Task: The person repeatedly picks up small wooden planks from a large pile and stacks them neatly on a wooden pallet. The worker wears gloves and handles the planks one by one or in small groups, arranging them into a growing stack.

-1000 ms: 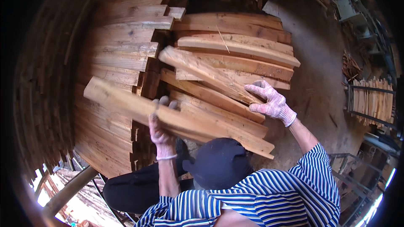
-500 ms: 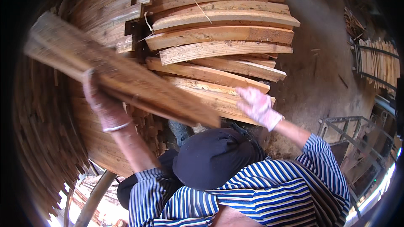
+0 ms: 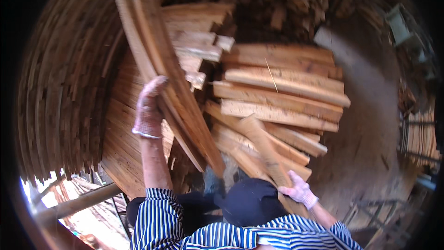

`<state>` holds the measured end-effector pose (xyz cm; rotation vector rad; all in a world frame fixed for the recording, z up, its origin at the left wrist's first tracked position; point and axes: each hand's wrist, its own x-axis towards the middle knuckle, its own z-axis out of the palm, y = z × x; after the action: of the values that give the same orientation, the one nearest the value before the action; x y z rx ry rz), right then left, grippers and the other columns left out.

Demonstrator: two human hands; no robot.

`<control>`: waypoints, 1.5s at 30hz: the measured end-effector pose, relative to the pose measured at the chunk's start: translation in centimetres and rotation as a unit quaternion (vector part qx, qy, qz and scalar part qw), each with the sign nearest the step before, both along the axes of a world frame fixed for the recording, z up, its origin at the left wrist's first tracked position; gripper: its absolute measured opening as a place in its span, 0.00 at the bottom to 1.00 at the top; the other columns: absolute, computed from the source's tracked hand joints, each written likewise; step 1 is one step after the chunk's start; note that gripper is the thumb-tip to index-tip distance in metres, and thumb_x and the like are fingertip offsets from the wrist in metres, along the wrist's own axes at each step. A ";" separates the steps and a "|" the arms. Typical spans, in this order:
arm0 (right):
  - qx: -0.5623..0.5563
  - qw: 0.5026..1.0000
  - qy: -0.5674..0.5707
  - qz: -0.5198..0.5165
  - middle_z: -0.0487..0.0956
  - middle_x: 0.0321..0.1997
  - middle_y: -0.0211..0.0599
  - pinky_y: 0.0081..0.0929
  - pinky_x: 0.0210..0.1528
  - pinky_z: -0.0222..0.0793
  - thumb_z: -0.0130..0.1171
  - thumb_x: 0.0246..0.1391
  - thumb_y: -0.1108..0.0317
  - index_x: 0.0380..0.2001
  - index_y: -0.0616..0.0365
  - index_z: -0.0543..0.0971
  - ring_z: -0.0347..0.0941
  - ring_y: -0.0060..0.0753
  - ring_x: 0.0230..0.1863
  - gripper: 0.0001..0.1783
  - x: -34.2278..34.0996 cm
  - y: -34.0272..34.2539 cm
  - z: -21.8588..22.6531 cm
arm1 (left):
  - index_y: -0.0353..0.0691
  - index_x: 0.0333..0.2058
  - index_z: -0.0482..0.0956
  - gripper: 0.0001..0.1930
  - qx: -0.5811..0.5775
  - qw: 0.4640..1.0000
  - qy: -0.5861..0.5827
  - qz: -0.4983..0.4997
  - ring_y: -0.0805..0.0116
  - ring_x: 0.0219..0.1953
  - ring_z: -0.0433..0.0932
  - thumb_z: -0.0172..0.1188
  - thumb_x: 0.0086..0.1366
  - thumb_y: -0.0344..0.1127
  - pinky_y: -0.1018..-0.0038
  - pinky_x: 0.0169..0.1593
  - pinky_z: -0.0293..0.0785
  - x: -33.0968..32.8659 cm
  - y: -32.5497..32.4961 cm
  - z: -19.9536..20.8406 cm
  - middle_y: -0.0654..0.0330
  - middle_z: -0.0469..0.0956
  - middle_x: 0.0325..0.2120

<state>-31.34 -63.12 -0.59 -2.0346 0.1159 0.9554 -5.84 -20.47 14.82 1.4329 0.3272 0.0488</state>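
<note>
In a pinkish-white work glove, my left hand (image 3: 150, 106) is closed around the edge of a pair of long wooden boards (image 3: 171, 83). They stand raised at a steep slant on my left, one lying against the other. My gloved right hand (image 3: 299, 191) grips another wooden board (image 3: 264, 146) near its close end, at my right knee. That board slants away across the pile of cut boards (image 3: 282, 95) in front of me, some of them curved. Part of its near end is hidden by my hand and knee.
A tall stack of planks (image 3: 55, 88) rises along the left. Between it and the pile lies a layer of flat boards (image 3: 122, 134). A bare floor (image 3: 370, 83) stretches to the right, with a metal frame (image 3: 374, 213) and bundled wood (image 3: 420, 134) farther off.
My left hand has swung the held boards from a shallow slant to a steeper one. My right hand, open over the pile before, now grips a board and has drawn it toward me.
</note>
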 end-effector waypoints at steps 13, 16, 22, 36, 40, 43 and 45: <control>0.299 0.803 -0.511 0.076 0.57 0.78 0.42 0.34 0.74 0.56 0.61 0.63 0.71 0.77 0.53 0.51 0.56 0.37 0.75 0.44 29.5 17.9 17.5 | 0.38 0.55 0.75 0.29 -0.185 0.976 -0.117 -0.015 0.66 0.44 0.81 0.71 0.62 0.49 0.65 0.47 0.83 3.5 -7.3 6.6 0.56 0.80 0.45; 0.379 0.726 -0.567 0.085 0.60 0.76 0.41 0.33 0.72 0.59 0.62 0.61 0.69 0.76 0.52 0.54 0.59 0.35 0.73 0.44 32.3 23.5 22.5 | 0.34 0.59 0.72 0.36 -0.008 0.973 -0.232 -0.004 0.63 0.43 0.83 0.69 0.62 0.54 0.66 0.46 0.85 4.8 -2.6 13.4 0.52 0.81 0.47; 0.517 0.744 -0.346 0.244 0.74 0.61 0.39 0.37 0.62 0.75 0.77 0.47 0.65 0.67 0.59 0.64 0.74 0.36 0.60 0.46 35.0 33.6 31.1 | 0.37 0.56 0.75 0.30 0.173 0.929 -0.324 0.039 0.62 0.43 0.85 0.67 0.65 0.52 0.67 0.43 0.87 -0.1 7.1 19.9 0.53 0.83 0.44; 0.437 0.784 -0.230 0.376 0.80 0.55 0.37 0.35 0.65 0.72 0.83 0.36 0.69 0.65 0.52 0.69 0.75 0.33 0.56 0.50 39.9 42.3 28.9 | 0.31 0.61 0.68 0.35 0.150 0.968 -0.202 -0.015 0.62 0.53 0.81 0.69 0.63 0.47 0.61 0.63 0.77 -9.7 23.5 10.6 0.54 0.80 0.51; 0.198 0.857 -0.242 0.410 0.79 0.56 0.32 0.37 0.60 0.77 0.76 0.33 0.81 0.66 0.41 0.69 0.75 0.34 0.55 0.52 48.3 39.5 28.2 | 0.38 0.56 0.75 0.40 0.513 0.843 0.113 0.118 0.62 0.43 0.83 0.81 0.46 0.50 0.65 0.48 0.82 -17.9 23.1 11.7 0.57 0.83 0.42; 0.067 0.821 -0.325 0.464 0.77 0.58 0.29 0.36 0.65 0.73 0.76 0.32 0.82 0.65 0.43 0.71 0.73 0.35 0.59 0.51 52.2 36.9 25.1 | 0.39 0.56 0.74 0.55 0.568 0.762 0.302 0.071 0.58 0.43 0.84 0.82 0.31 0.66 0.64 0.51 0.81 -22.5 22.7 7.1 0.52 0.83 0.43; -0.072 0.708 -0.455 0.536 0.77 0.58 0.33 0.37 0.65 0.72 0.78 0.31 0.76 0.64 0.49 0.71 0.72 0.40 0.60 0.50 53.3 37.8 21.6 | 0.40 0.51 0.74 0.55 0.617 0.623 0.481 -0.034 0.60 0.39 0.85 0.75 0.31 0.76 0.64 0.46 0.83 -24.0 21.4 4.5 0.57 0.83 0.40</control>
<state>21.99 -25.31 20.99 -2.4418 -1.7299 0.3866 -29.83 0.94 19.33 2.7865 1.3088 -0.7393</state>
